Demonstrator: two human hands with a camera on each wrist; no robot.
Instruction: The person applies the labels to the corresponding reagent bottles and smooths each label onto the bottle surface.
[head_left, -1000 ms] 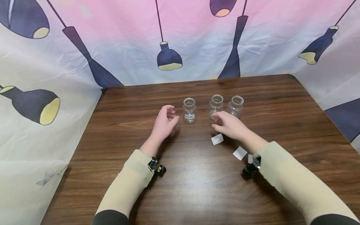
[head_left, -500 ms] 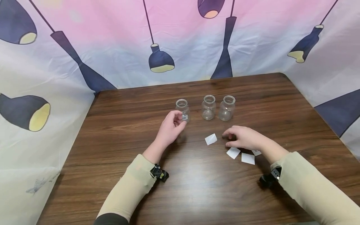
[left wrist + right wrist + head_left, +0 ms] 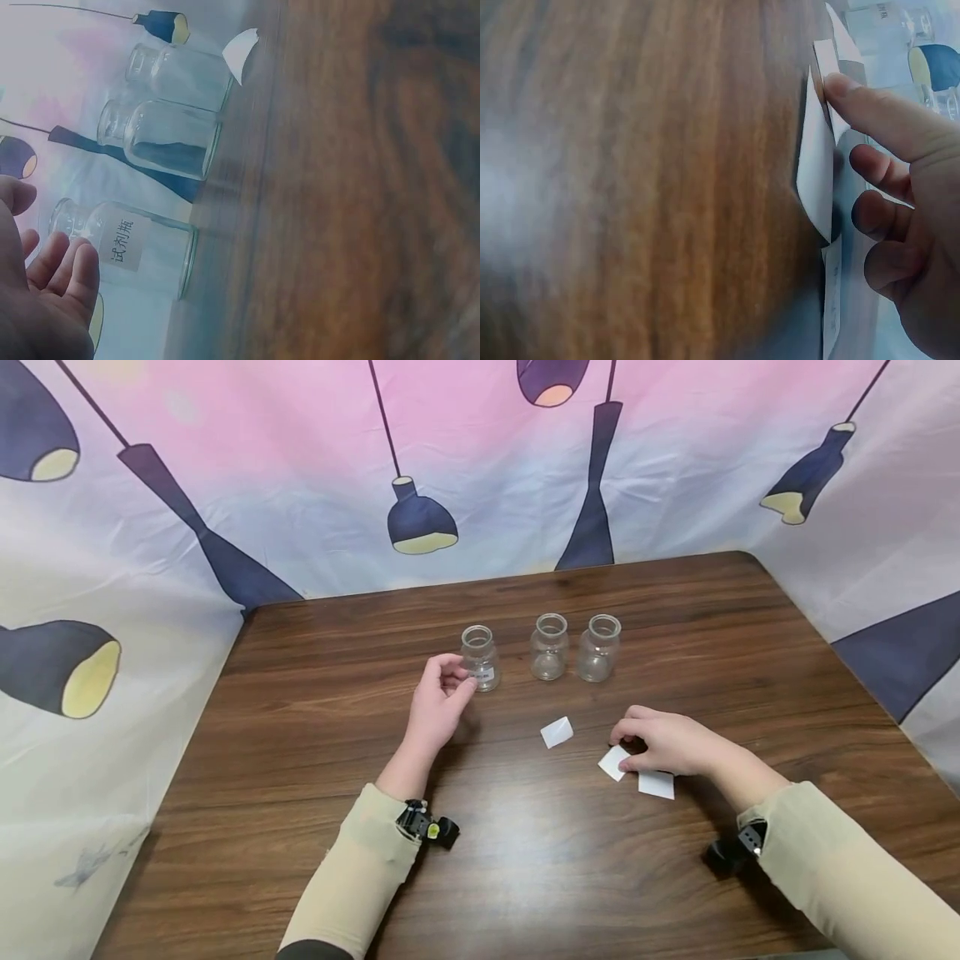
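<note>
- Labelled jar (image 3: 482,658), clear glass, round-shouldered, upright, frame centre; left hand (image 3: 437,703) beside it, fingers loosely curved, grasping nothing.
- Plain jar (image 3: 550,652) and twin jar (image 3: 597,653), same glass, right of centre.
- Paper slip (image 3: 612,763), white, flat, four-sided, centre right; right hand (image 3: 667,742) has its thumb over it, pinch cannot be told.
- Further slip (image 3: 657,784), partly blocked by that hand.
- Table (image 3: 315,710), dark wood-grain.
- Lamp-printed cloth (image 3: 495,460), creased, upper frame.
</note>
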